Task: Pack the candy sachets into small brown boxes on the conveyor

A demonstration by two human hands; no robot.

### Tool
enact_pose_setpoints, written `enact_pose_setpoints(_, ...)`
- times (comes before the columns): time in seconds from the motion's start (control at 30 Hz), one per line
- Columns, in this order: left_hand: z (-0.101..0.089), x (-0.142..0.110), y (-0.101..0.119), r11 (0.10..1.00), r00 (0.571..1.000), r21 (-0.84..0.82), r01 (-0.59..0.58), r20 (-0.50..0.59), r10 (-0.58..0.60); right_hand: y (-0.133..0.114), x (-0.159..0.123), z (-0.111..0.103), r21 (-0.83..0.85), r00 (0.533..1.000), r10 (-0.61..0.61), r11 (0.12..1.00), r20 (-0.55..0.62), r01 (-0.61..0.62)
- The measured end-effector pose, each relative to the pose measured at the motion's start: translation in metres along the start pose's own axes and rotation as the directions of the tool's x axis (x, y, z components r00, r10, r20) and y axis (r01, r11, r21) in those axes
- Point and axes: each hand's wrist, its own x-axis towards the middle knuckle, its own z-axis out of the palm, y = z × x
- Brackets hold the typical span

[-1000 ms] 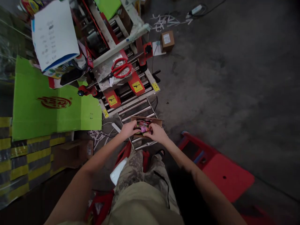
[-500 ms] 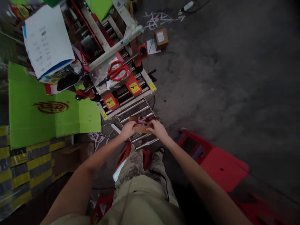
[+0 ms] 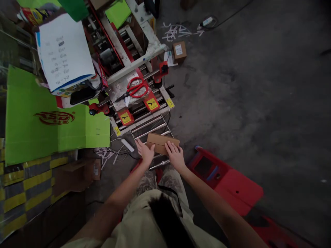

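Observation:
A small brown cardboard box [image 3: 158, 139] lies on the metal rollers [image 3: 151, 131] in front of me, its top flaps folded down so that its contents are hidden. At its left end is my left hand [image 3: 146, 152], the fingers spread and the thumb against the near edge. My right hand [image 3: 176, 155] rests with its fingers laid flat on the right part of the lid. Neither hand is wrapped round the box.
Beyond the rollers stands a red and white machine [image 3: 126, 74] with red-handled scissors [image 3: 137, 87] on its plate. Handwritten paper [image 3: 66, 51] and a green cardboard sheet [image 3: 43, 117] are at the left. A red plastic stool [image 3: 232, 186] stands at the right, and a labelled carton [image 3: 179, 51] on the floor.
The box's flaps have been folded down over the colourful contents that showed before. My left hand has opened out, and my right fingers have moved onto the lid. The view has shifted slightly.

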Motion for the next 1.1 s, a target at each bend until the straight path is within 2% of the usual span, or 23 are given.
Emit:
enact_pose_setpoints(0.1, 0.031, -0.025, 0.019, 0.975, 0.985, -0.146, 0.170, 0.065, -0.162, -0.008, 0.000, -0.008, 0.037, 0.999, 0.025, 0.999, 0.027, -0.026)
enact_pose_setpoints(0.2, 0.050, -0.015, 0.048, 0.952, 0.962, -0.146, 0.268, -0.011, -0.273, -0.015, -0.002, -0.019, 0.118, 0.995, 0.006, 0.993, 0.096, -0.018)
enact_pose_setpoints(0.23, 0.051, -0.005, 0.057, 0.963, 0.965, -0.094, 0.251, -0.057, -0.257, -0.016, -0.002, -0.023, 0.173, 0.994, -0.014, 0.985, 0.112, -0.006)
enact_pose_setpoints(0.3, 0.047, 0.019, 0.069, 0.989, 0.984, 0.070, 0.130, -0.132, -0.120, -0.011, 0.003, -0.032, 0.369, 0.984, -0.117, 0.927, 0.136, 0.059)
enact_pose_setpoints(0.4, 0.035, 0.046, 0.071, 0.963, 0.975, 0.252, -0.092, -0.171, 0.138, 0.018, 0.036, -0.048, 0.639, 0.954, -0.277, 0.757, 0.118, 0.141)
enact_pose_setpoints(0.43, 0.033, 0.052, 0.069, 0.955, 0.961, 0.262, -0.142, -0.194, 0.196, 0.035, 0.056, -0.053, 0.674, 0.957, -0.270, 0.726, 0.102, 0.133)
enact_pose_setpoints(0.5, 0.031, 0.057, 0.063, 0.952, 0.923, 0.229, -0.205, -0.279, 0.266, 0.076, 0.111, -0.063, 0.684, 0.989, -0.137, 0.727, 0.057, 0.061)
enact_pose_setpoints(0.57, 0.033, 0.057, 0.059, 0.951, 0.881, 0.186, -0.247, -0.367, 0.300, 0.120, 0.180, -0.068, 0.691, 0.999, 0.036, 0.722, 0.001, -0.027)
enact_pose_setpoints(0.63, 0.039, 0.051, 0.057, 0.948, 0.858, 0.194, -0.253, -0.408, 0.312, 0.157, 0.257, -0.066, 0.706, 0.989, 0.143, 0.704, -0.035, -0.077)
enact_pose_setpoints(0.67, 0.042, 0.046, 0.058, 0.945, 0.861, 0.225, -0.236, -0.402, 0.311, 0.171, 0.296, -0.063, 0.716, 0.983, 0.176, 0.692, -0.045, -0.091)
enact_pose_setpoints(0.73, 0.049, 0.030, 0.057, 0.934, 0.896, 0.314, -0.169, -0.346, 0.279, 0.187, 0.368, -0.053, 0.739, 0.978, 0.203, 0.665, -0.046, -0.103)
enact_pose_setpoints(0.83, 0.060, 0.001, 0.054, 0.906, 0.943, 0.419, -0.058, -0.274, 0.187, 0.188, 0.454, -0.032, 0.778, 0.983, 0.182, 0.620, -0.021, -0.098)
enact_pose_setpoints(0.9, 0.066, -0.015, 0.052, 0.898, 0.940, 0.440, -0.027, -0.293, 0.172, 0.186, 0.492, -0.018, 0.803, 0.989, 0.150, 0.590, 0.002, -0.091)
enact_pose_setpoints(0.97, 0.071, -0.021, 0.051, 0.896, 0.916, 0.443, -0.035, -0.344, 0.206, 0.186, 0.515, -0.005, 0.824, 0.994, 0.109, 0.561, 0.025, -0.082)
enact_pose_setpoints(1.1, 0.071, -0.004, 0.054, 0.897, 0.873, 0.436, -0.066, -0.410, 0.263, 0.194, 0.533, 0.013, 0.851, 0.999, 0.034, 0.523, 0.025, -0.039)
